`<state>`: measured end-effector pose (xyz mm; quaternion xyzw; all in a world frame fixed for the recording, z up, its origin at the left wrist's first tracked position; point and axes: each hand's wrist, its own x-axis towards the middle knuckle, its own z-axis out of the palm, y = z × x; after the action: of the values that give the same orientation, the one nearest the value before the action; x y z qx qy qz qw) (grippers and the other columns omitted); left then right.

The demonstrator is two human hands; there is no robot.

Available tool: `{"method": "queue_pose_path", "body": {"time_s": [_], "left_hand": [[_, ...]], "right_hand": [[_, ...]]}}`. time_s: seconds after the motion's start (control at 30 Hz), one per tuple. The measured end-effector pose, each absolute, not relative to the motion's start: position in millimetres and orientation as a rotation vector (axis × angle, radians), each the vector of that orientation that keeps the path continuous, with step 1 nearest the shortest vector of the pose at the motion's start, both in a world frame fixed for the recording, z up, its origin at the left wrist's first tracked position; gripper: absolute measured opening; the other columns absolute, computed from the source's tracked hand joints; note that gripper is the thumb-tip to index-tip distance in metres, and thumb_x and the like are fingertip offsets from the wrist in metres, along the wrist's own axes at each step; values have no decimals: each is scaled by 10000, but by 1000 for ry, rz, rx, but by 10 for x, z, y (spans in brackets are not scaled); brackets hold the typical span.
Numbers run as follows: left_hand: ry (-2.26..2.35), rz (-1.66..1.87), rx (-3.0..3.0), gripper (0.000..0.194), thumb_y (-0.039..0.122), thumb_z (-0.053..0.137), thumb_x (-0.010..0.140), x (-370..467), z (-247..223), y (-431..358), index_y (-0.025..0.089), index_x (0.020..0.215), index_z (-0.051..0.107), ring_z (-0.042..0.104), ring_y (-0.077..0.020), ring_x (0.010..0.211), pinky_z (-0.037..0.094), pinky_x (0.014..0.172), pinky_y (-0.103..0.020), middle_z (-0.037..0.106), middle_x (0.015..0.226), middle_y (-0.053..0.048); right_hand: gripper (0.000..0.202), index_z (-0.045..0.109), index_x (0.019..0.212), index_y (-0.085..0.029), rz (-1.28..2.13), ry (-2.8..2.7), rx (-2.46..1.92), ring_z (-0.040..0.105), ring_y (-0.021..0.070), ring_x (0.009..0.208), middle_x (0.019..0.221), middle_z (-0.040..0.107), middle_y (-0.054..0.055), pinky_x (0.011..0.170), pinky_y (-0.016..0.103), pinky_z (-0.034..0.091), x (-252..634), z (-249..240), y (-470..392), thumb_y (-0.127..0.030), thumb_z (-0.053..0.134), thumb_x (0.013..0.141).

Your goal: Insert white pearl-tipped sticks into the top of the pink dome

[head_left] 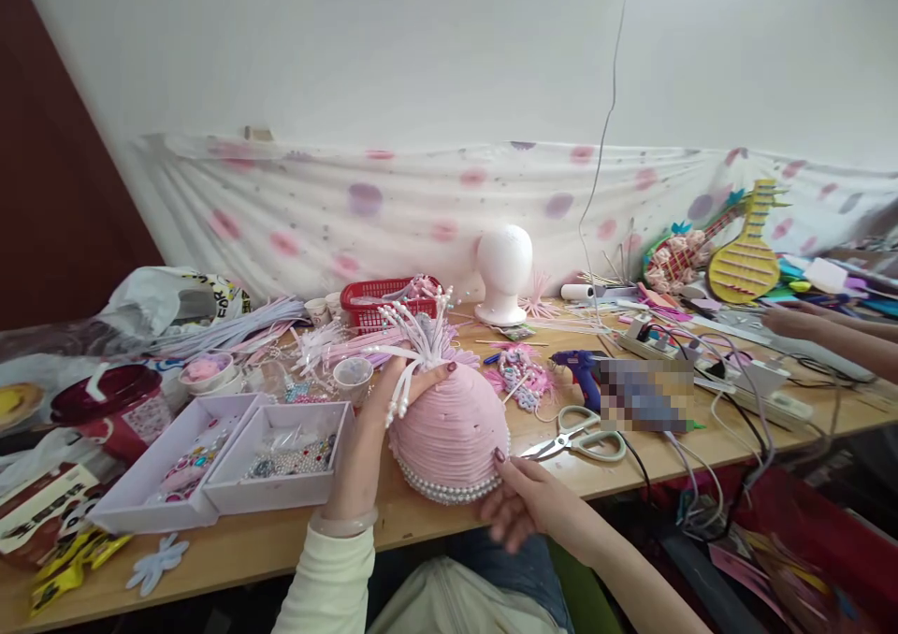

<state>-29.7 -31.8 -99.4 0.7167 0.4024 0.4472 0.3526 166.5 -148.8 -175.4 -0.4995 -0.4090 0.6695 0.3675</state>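
A pink dome-shaped hat point(453, 428), wound in ridged fuzzy strands, tilts over the table's front edge. White pearl strings line its rim, and a tuft of pale stems tipped with pearls point(413, 330) rises from its top. My left hand point(421, 381) grips the hat at the base of the tuft, thumb across the top. At the lower right rim, my right hand point(526, 498) has its thumb against the pearl edge; its other fingers are curled below and slightly blurred. Scissors point(572, 436) with pale green handles lie just right of the hat.
White trays of beads point(281, 447) stand at left, near a red lidded bucket point(116, 400). Behind are a red basket point(357, 311) and a foam head point(503, 274). A blue glue gun point(581, 372), power strips point(744, 386) and cables lie right. Another person's arms point(828, 330) reach in.
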Motion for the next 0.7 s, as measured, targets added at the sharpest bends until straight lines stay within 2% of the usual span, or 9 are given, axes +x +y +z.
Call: {"method": "queue_pose_path", "body": {"time_s": [0.07,0.2,0.33,0.4,0.6,0.7], "left_hand": [[1005,1112,1901,283,413,698,724,-271,-990,-279,185,890,674,635,-245,951,471,926,-409,714,947,-75],[923,1074,2048,253,381,678,728,-243,-939,-220,187,890,683,637,-231,882,489,885,-392,707,880,-58],[1113,1046,2125,201,389,673,736,-312,-904,-219,197,794,672,648,-234,847,491,871,-397,715,844,-45],[1163,1068,2117,181,363,673,742,-365,-915,-247,198,817,661,656,-231,844,499,845,-395,718,876,-43],[1094,1374,2072,277,302,696,737,-451,-1058,-416,196,985,634,618,-237,1052,436,977,-427,683,1085,-79],[1029,1516,1784,353,292,724,709,-448,-1168,-470,185,1018,592,632,-222,1039,450,971,-416,673,1105,-87]], "right_hand": [[457,479,843,-179,1734,-1233,-1473,576,128,396,555,665,40,336,195,418,1700,-1747,-1481,-636,468,868],[394,454,761,-188,1641,-1469,-1649,487,81,323,480,610,-4,280,150,323,1671,-1685,-1479,-529,366,939],[282,425,752,-202,1557,-1643,-1653,491,71,337,480,589,-39,300,136,329,1624,-1655,-1512,-411,390,938],[234,421,764,-204,1529,-1693,-1623,496,69,347,502,597,-43,309,134,338,1636,-1665,-1533,-379,419,919],[235,450,813,-198,1487,-1773,-1586,514,67,396,567,613,-33,335,134,356,1706,-1674,-1602,-419,456,891],[265,463,819,-195,1473,-1791,-1596,511,61,401,598,630,-22,342,134,350,1740,-1633,-1652,-452,478,881]]}}
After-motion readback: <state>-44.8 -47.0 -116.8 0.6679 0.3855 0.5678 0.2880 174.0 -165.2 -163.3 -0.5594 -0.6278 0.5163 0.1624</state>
